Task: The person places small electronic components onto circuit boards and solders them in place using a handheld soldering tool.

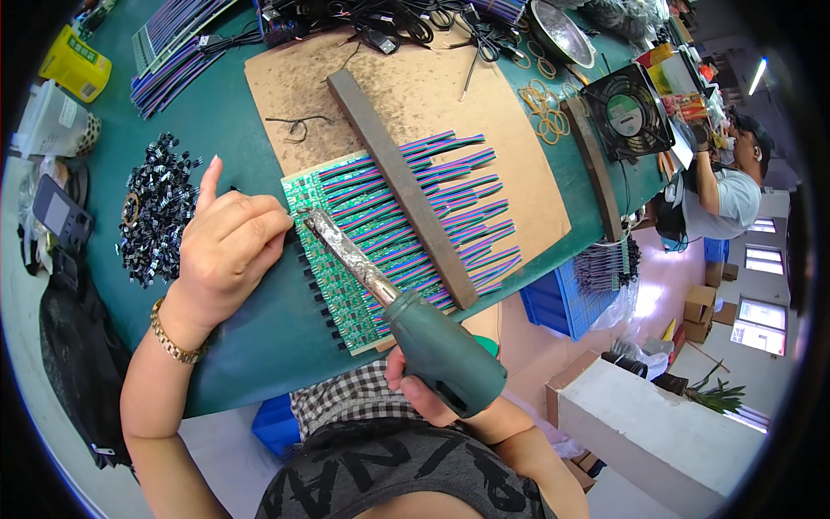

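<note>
My right hand [424,400] is wrapped round a green-handled soldering iron [443,350]. Its long, silvery, crusted tip reaches to the upper left corner of a green circuit board panel [346,277]. Beside that tip, my left hand [232,246] is closed in a pinch at the board's left edge, index finger raised; what it pinches is hidden. Small black connectors line the lower part of that edge. Striped ribbon wires [467,208] run rightward from the board in rows. Across them lies a dark, flat bar [402,186]. A heap of black connectors [156,212] sits left of my left hand.
Brown cardboard [519,156] lies under the board on the green table [251,342]. Another bar [592,169], a black fan [627,112] and rubber bands [545,112] are at the right. Black cables [372,22] lie at the back. A co-worker [726,186] sits far right.
</note>
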Motion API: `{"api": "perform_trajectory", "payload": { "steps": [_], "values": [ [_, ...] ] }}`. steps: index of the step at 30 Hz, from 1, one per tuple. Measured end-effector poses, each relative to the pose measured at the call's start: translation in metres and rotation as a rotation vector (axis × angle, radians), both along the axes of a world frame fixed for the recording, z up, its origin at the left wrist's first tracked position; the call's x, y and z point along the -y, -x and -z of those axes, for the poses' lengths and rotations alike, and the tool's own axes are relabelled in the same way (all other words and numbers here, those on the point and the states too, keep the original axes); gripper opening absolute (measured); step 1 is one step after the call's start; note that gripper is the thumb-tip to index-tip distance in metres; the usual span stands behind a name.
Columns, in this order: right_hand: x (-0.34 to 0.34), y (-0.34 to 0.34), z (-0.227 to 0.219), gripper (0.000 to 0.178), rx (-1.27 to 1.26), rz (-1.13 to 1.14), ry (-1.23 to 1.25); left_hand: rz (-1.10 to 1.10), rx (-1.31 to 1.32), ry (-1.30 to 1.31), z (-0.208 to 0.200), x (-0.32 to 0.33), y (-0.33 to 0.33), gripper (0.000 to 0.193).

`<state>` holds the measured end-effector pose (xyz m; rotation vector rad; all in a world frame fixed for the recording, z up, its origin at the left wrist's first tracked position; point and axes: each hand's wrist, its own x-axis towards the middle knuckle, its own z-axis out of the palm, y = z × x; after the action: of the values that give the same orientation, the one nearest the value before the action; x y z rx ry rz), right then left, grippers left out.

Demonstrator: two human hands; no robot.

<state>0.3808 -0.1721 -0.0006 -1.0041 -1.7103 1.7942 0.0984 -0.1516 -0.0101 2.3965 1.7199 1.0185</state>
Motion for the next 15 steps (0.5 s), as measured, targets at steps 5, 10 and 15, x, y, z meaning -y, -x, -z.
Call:
{"api": "perform_trajectory", "payload": {
  "steps": [5,10,15],
  "values": [
    [0.001,-0.002,0.007,0.016,-0.002,-0.034,-0.099,0.004,-0.003,0.011,0.001,0.0,0.002,0.025],
    [0.005,-0.002,0.011,0.033,-0.177,0.044,-0.073,0.005,0.009,0.013,0.001,0.0,0.002,0.024],
    [0.002,-0.002,0.006,0.039,-0.204,0.049,0.018,0.01,0.013,0.016,0.002,0.001,0.002,0.024]
  ]
}}
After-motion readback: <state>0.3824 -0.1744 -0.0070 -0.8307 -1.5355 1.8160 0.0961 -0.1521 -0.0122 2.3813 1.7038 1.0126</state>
